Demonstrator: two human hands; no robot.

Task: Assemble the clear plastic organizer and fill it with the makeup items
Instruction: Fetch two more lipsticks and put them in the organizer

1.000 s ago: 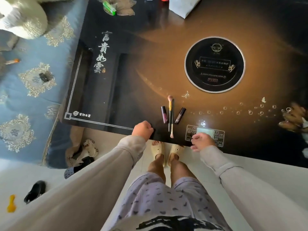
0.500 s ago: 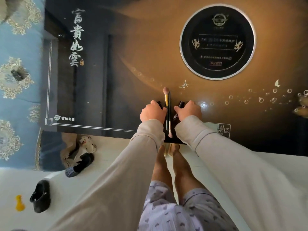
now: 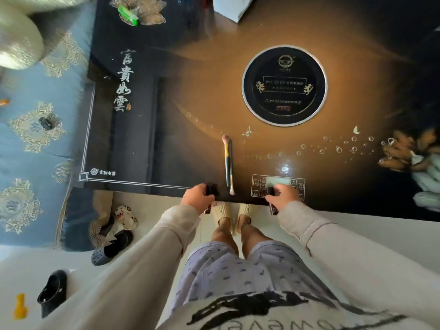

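Two makeup brushes (image 3: pixel 228 164) lie side by side on the dark glass table (image 3: pixel 166 144), pointing away from me. My left hand (image 3: pixel 198 197) grips a dark lipstick tube (image 3: pixel 210 190) at the table's near edge, left of the brushes. My right hand (image 3: pixel 283 196) grips a second dark tube (image 3: pixel 272 201) over the printed control panel (image 3: pixel 278 186), right of the brushes. No clear plastic organizer shows in view.
A round black induction plate (image 3: pixel 284 85) is set in the table beyond the brushes. A green lighter (image 3: pixel 128 14) and a white box (image 3: pixel 232 5) sit at the far edge. A blue sofa (image 3: pixel 35 139) stands left; shoes (image 3: pixel 51 292) lie on the floor.
Both hands closed on the tubes beside the brushes, then drew back toward the near edge, each carrying one tube. The brushes stayed put.
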